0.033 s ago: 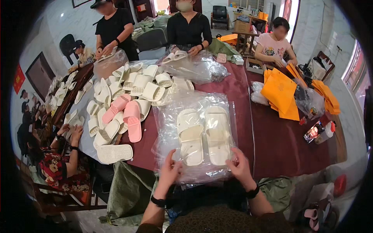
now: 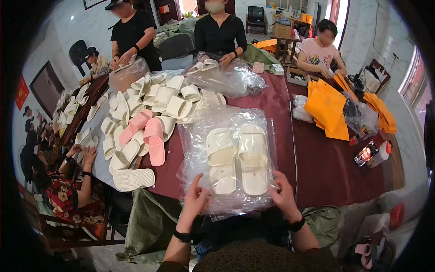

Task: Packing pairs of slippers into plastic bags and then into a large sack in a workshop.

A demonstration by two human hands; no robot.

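Observation:
Two cream slippers lie side by side, toes away from me, under clear film: a left slipper (image 2: 222,161) and a right slipper (image 2: 253,161). Beneath and around them spreads a stack of clear plastic bags (image 2: 192,149) at the table's near edge. My left hand (image 2: 195,201) rests at the lower left of the stack, fingers apart, index pointing up. At the lower right edge, beside the right slipper's heel, my right hand (image 2: 282,194) is open with bent fingers. Neither hand visibly grips anything.
Left of the bags is a heap of cream slippers (image 2: 165,97) with a pink slipper (image 2: 155,140) on it. Orange bags (image 2: 324,109), a phone (image 2: 366,153) and a bottle (image 2: 381,154) occupy the right. Several co-workers surround the tables; one handles slippers in a plastic bag (image 2: 213,81).
The right slipper has shifted slightly left and toward me, now closer to the left one. My right hand has moved slightly right, off the slipper's heel. My left hand has barely moved.

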